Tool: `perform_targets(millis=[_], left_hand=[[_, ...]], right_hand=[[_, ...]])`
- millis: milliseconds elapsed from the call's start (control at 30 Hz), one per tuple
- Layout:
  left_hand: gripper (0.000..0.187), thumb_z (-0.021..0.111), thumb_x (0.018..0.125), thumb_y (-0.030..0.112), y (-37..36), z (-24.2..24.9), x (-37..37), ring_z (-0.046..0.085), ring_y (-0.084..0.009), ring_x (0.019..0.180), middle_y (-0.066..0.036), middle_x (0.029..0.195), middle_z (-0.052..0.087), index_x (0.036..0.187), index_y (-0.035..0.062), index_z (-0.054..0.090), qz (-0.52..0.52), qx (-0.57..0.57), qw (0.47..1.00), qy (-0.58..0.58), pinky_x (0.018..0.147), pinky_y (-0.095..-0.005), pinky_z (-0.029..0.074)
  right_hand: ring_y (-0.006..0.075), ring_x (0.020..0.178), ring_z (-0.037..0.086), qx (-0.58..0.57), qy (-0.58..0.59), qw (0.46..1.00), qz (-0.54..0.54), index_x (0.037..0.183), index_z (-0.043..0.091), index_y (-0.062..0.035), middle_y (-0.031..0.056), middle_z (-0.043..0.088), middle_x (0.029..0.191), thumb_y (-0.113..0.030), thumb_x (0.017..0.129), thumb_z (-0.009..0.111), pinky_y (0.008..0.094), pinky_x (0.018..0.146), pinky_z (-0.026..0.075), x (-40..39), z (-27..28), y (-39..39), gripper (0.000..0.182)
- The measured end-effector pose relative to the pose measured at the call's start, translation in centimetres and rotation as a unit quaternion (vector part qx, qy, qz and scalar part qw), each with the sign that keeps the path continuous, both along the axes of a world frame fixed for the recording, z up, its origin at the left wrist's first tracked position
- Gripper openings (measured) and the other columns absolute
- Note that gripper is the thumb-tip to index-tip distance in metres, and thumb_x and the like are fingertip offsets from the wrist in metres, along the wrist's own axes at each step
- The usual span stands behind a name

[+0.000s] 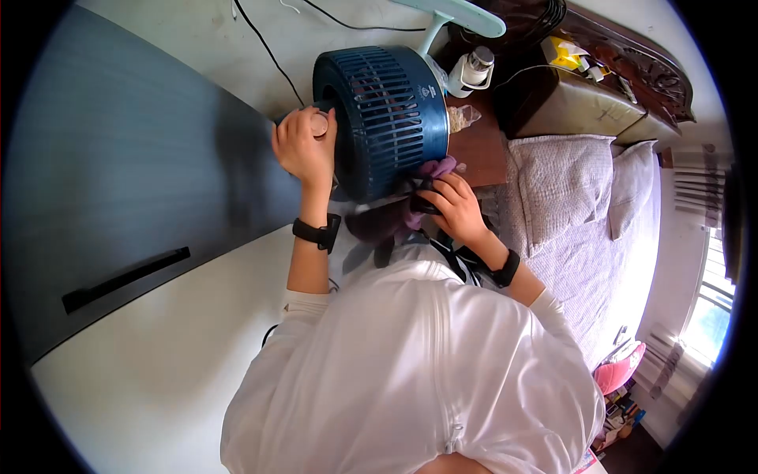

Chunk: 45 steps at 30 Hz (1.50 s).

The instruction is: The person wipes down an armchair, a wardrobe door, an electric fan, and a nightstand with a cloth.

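Note:
A dark blue, round appliance with slatted vents (pixel 395 103) stands at the top centre; it looks like a fan or heater. My left hand (pixel 304 150) is wrapped round a stubby part at its left side, with a pale round end (pixel 319 125) showing by the thumb. At the lower right edge of the housing, my right hand (pixel 454 207) grips a bunched purple cloth (pixel 437 168). The cloth touches the housing. Part of it is hidden under my fingers. Dark bands circle both wrists.
A grey cabinet or refrigerator door (pixel 134 142) with a black handle fills the left. Behind the appliance are black cables (pixel 268 51) and a pale green arm (pixel 466 16). A white bottle (pixel 471 73) stands on a brown surface (pixel 478 150). To the right is a bed (pixel 588 261) with pillows.

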<state>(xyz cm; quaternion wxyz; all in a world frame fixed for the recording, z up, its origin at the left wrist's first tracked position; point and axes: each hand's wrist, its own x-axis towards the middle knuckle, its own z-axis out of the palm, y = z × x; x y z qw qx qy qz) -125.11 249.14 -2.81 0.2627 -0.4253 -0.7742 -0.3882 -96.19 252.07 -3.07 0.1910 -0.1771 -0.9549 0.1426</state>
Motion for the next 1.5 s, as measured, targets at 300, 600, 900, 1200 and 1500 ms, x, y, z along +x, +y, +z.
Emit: perform_targets(millis=[300, 600, 900, 1200, 1500], left_hand=[[0.027, 0.073, 0.079, 0.017, -4.2, 1.4, 1.5, 0.058, -0.0273, 0.098, -0.004, 0.103, 0.065, 0.105, 0.0107, 0.068, -0.143, 0.051, 0.988, 0.011, 0.094, -0.0431, 0.039], [0.033, 0.074, 0.07, 0.015, -10.4, 0.1, 8.9, 0.06, -0.0298, 0.083, -0.009, 0.095, 0.063, 0.1, 0.0081, 0.064, -0.323, -0.033, 0.933, -0.153, 0.073, -0.039, 0.046], [0.032, 0.062, 0.079, 0.011, -13.3, -4.4, 7.9, 0.061, -0.0328, 0.088, -0.012, 0.1, 0.065, 0.11, 0.0062, 0.063, -0.354, -0.143, 0.876, -0.296, 0.08, -0.0426, 0.047], [0.021, 0.053, 0.094, 0.002, -12.3, 3.4, 0.2, 0.057, -0.0112, 0.082, -0.007, 0.104, 0.065, 0.114, 0.0018, 0.06, 0.008, 0.25, 0.881, -0.401, 0.072, -0.0229, 0.045], [0.04, 0.065, 0.084, 0.015, -3.1, 1.6, -2.0, 0.053, -0.0304, 0.117, -0.015, 0.121, 0.057, 0.122, 0.0075, 0.055, -0.179, -0.094, 0.977, 0.072, 0.099, -0.0412, 0.041]], right_hand=[[0.042, 0.122, 0.042, -0.185, 0.118, 0.971, -0.098, 0.13, 0.052, -0.0054, 0.0215, 0.05, 0.125, -0.012, 0.062, 0.062, 0.0474, 0.105, 0.035, 0.6, 2.7, -0.9, 0.069], [0.0359, 0.117, 0.046, -0.096, 0.076, 0.991, 0.05, 0.131, 0.054, -0.0065, 0.0163, 0.052, 0.116, -0.013, 0.061, 0.067, 0.0488, 0.106, 0.032, -7.2, 5.6, -1.2, 0.072], [0.0362, 0.11, 0.049, -0.115, 0.075, 0.982, 0.129, 0.133, 0.052, -0.0035, 0.0158, 0.055, 0.114, -0.014, 0.067, 0.073, 0.0477, 0.098, 0.037, -7.4, 3.3, -2.8, 0.07], [0.0407, 0.111, 0.055, -0.065, 0.123, 0.988, 0.066, 0.132, 0.05, 0.0024, 0.0231, 0.056, 0.123, -0.007, 0.07, 0.071, 0.043, 0.093, 0.044, -8.6, 4.8, -4.2, 0.067], [0.0383, 0.115, 0.052, -0.063, 0.121, 0.991, -0.018, 0.14, 0.04, 0.0025, 0.0227, 0.053, 0.123, -0.008, 0.071, 0.07, 0.042, 0.094, 0.043, -12.7, 4.9, -6.0, 0.075]])
